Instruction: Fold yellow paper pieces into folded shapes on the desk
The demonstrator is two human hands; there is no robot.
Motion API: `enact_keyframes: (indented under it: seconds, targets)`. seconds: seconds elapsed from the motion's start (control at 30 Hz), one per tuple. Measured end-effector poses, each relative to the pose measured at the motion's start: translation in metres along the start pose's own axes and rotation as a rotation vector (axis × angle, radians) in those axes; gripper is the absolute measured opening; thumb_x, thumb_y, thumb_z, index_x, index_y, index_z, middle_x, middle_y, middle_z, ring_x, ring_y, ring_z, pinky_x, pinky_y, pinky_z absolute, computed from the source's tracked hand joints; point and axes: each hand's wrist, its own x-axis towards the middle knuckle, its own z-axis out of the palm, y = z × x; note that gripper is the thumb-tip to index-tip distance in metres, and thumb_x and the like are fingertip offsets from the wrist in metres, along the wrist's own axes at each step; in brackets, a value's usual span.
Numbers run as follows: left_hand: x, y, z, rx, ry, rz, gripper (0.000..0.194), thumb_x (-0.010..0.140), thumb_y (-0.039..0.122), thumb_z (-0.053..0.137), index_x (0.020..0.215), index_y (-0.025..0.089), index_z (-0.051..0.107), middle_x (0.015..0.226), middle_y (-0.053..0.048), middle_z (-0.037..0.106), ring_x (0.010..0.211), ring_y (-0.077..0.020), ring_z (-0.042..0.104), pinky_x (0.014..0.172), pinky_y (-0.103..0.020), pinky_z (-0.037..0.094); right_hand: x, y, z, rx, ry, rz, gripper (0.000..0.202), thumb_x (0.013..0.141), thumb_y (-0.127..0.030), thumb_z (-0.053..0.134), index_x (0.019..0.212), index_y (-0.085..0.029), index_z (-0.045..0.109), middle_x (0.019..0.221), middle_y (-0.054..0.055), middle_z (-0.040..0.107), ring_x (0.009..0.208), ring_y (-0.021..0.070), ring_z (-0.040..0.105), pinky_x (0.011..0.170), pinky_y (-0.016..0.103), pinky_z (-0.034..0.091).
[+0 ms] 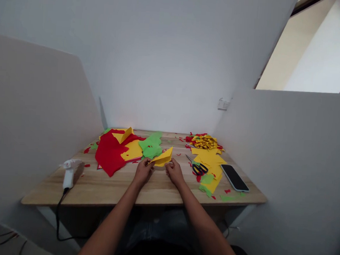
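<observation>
Paper [164, 157], yellow and folded, spans our hands over the desk [159, 191]. Our left hand [144, 171] pinches its left end, our right hand [175, 171] its near right corner. Uneven pull from either grip could skew the fold; drifting right, we could snag it on the scissors [200, 169].

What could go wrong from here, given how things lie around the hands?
The cord of the white tool hangs over the table's front edge, so a snag might drag the tool off. The scissors lie among loose paper beyond the right hand; a careless reach could meet the blades. The yellow piece in the left hand might crease if pulled unevenly.
</observation>
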Motion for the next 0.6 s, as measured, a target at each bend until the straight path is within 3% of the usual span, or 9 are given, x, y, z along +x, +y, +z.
enact_keyframes:
  seconds: [0.13,0.3,0.43,0.6]
  targets:
    - [-0.0031,-0.0005,-0.0043,0.054,-0.021,0.044,0.030,0.065,0.038,0.073,0.079,0.017,0.056,0.063,0.003,0.060,0.049,-0.0090,0.053,0.047,-0.018,0.038,0.0029,0.0071,0.0001,-0.131,-0.010,-0.047,0.023,0.081,-0.041,0.054,0.080,-0.019,0.055,0.052,-0.006,0.049,0.046,0.0103,0.046,0.045,0.020,0.035]
    - [-0.0032,0.0042,-0.0055,-0.092,-0.080,0.003,0.047,0.065,0.041,0.075,0.102,0.021,0.055,0.086,-0.001,0.065,0.059,-0.0140,0.065,0.050,-0.022,0.047,0.0043,0.0112,-0.0020,-0.170,-0.001,-0.058,0.021,0.081,-0.038,0.055,0.078,-0.018,0.058,0.054,-0.004,0.053,0.048,0.0115,0.049,0.048,0.020,0.036]
    - [-0.0011,0.0037,-0.0059,-0.162,-0.057,-0.047,0.042,0.070,0.049,0.071,0.093,0.017,0.056,0.086,-0.004,0.066,0.056,-0.0162,0.066,0.047,-0.025,0.050,0.0040,0.0102,-0.0030,-0.212,-0.005,-0.069,0.021,0.081,-0.037,0.055,0.080,-0.017,0.062,0.055,-0.002,0.056,0.049,0.0120,0.050,0.049,0.021,0.036]
    - [0.0000,-0.0001,-0.0068,-0.148,-0.065,-0.041,0.041,0.070,0.052,0.071,0.081,0.016,0.056,0.071,-0.002,0.065,0.053,-0.0152,0.062,0.048,-0.025,0.050,0.0028,0.0075,-0.0027,-0.244,-0.002,-0.057,0.024,0.082,-0.040,0.055,0.081,-0.017,0.062,0.056,-0.002,0.056,0.050,0.0127,0.050,0.049,0.021,0.036]
